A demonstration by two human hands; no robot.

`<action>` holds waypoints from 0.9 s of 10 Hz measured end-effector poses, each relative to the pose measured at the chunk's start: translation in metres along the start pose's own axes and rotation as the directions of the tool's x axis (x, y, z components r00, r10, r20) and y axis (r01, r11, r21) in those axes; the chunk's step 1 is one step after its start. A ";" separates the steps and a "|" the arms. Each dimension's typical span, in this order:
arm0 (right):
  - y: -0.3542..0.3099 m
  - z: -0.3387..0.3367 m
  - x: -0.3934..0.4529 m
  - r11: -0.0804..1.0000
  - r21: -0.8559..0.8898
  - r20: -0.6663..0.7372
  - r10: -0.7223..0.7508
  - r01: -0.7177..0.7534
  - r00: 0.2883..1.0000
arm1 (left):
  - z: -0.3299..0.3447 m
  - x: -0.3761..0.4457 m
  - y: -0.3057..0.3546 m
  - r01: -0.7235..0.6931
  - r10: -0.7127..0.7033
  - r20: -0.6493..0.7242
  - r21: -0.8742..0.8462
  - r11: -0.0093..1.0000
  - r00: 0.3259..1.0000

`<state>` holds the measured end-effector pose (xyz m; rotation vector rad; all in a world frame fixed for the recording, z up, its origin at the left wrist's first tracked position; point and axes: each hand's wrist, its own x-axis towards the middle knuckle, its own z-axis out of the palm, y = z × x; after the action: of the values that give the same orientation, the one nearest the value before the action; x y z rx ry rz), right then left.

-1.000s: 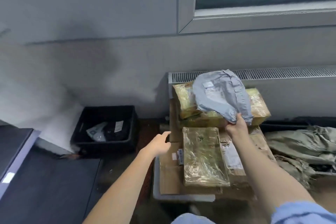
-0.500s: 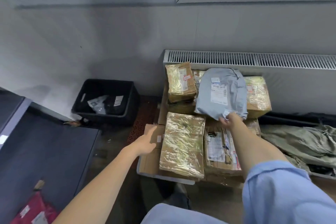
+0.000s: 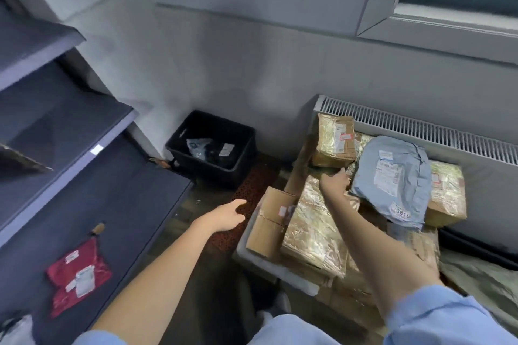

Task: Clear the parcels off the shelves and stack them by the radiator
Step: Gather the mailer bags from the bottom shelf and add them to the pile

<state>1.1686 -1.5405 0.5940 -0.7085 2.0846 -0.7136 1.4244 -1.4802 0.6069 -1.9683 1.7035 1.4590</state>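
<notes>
A grey-blue mailer bag (image 3: 398, 176) lies on top of the parcel stack by the white radiator (image 3: 420, 126). Taped cardboard boxes (image 3: 316, 227) and a smaller box (image 3: 335, 141) make up the stack. My right hand (image 3: 335, 180) hovers just left of the grey bag, empty, fingers loosely apart. My left hand (image 3: 227, 214) is open in the air between the shelves and the stack. A red mailer parcel (image 3: 77, 276) lies on the lowest dark shelf (image 3: 112, 204) at the left.
A black crate (image 3: 213, 148) with a few small items stands against the wall between shelves and stack. Upper shelves (image 3: 56, 109) jut out at left. Greenish cloth (image 3: 482, 274) lies on the floor at right. A window sits above the radiator.
My right hand has let go of the grey bag and drawn back to the left. The view has swung left, bringing the shelves and red parcel into sight.
</notes>
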 end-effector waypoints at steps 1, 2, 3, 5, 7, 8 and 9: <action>-0.022 0.071 -0.074 0.920 -0.157 0.323 -0.297 0.360 0.899 | -0.020 -0.047 -0.066 0.051 -0.055 -0.128 -0.035 0.998 0.990; -0.023 0.136 -0.175 0.777 -0.288 0.630 -0.285 0.559 0.722 | -0.025 -0.112 -0.150 0.118 -0.151 -0.254 -0.144 0.983 0.955; -0.003 0.206 -0.286 0.609 -0.315 0.834 -0.188 0.728 0.518 | -0.005 -0.195 -0.252 0.183 -0.283 -0.352 -0.293 0.939 0.892; 0.093 0.318 -0.487 0.464 -0.265 0.962 0.064 0.846 0.266 | 0.108 -0.395 -0.456 0.368 -0.612 -0.302 -0.581 0.726 0.731; 0.177 0.387 -0.663 0.211 -0.112 0.960 0.276 0.971 0.050 | 0.228 -0.531 -0.569 0.264 -0.837 -0.156 -0.905 0.334 0.524; 0.216 0.419 -0.725 0.097 -0.038 0.935 0.354 0.995 0.001 | 0.273 -0.549 -0.598 0.228 -0.882 -0.045 -0.958 0.171 0.470; 0.243 0.457 -0.775 -0.013 -0.010 0.905 0.426 1.000 0.014 | 0.302 -0.566 -0.637 0.217 -0.852 0.089 -0.976 0.029 0.516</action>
<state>1.8893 -0.9503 0.5803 -2.1288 0.3584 1.0385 1.8528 -0.6853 0.5780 -3.2760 -0.5609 1.6621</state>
